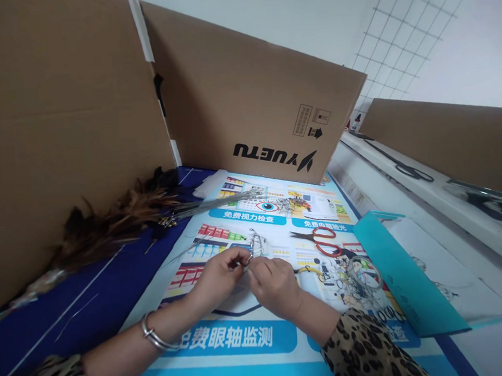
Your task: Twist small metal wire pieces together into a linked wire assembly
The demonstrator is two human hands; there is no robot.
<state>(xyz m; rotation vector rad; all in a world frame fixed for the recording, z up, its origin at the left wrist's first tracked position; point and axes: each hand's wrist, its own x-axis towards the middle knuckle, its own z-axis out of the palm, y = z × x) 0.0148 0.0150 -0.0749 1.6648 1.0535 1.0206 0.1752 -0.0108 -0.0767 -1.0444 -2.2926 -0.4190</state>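
Note:
At the middle of the table, my left hand [223, 276] is closed in a pinch on the lower end of a small bent wire piece [257, 242]. Close beside it, my right hand [274, 284] is also closed, its fingertips pressed together at the same lower end. The wire piece rises above the fingertips in thin silvery loops. What exactly lies between the fingers is too small to make out. Just right of my hands are red-handled scissors [319, 239] and a yellow-handled tool [310, 271], partly hidden.
A tangle of wire and rings [360, 277] lies at right, beside a teal box [412, 280]. Straight wires [217, 202] lie behind my hands. Brown feathers [119, 214] line the left side. Cardboard panels [244, 97] stand at the back and left. The table has a printed cover [195, 375].

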